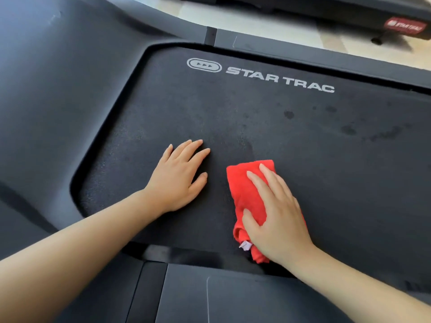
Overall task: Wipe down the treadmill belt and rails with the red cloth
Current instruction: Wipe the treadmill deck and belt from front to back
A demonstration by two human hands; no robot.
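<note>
The black treadmill belt (291,141) with white STAR TRAC lettering fills the middle of the head view. A folded red cloth (242,190) with a small white tag lies on the belt near its lower edge. My right hand (277,210) presses flat on the cloth with straight fingers, its thumb against the cloth's left side. My left hand (179,178) rests flat on the bare belt just left of the cloth, fingers spread. The far side rail (326,57) runs along the top of the belt. The near side rail (233,297) lies below my arms.
The dark motor cover (65,85) curves around the belt's left end. Dark damp spots (289,114) dot the belt to the right. Another treadmill with a red label (404,26) stands at the top right on a pale floor (268,19).
</note>
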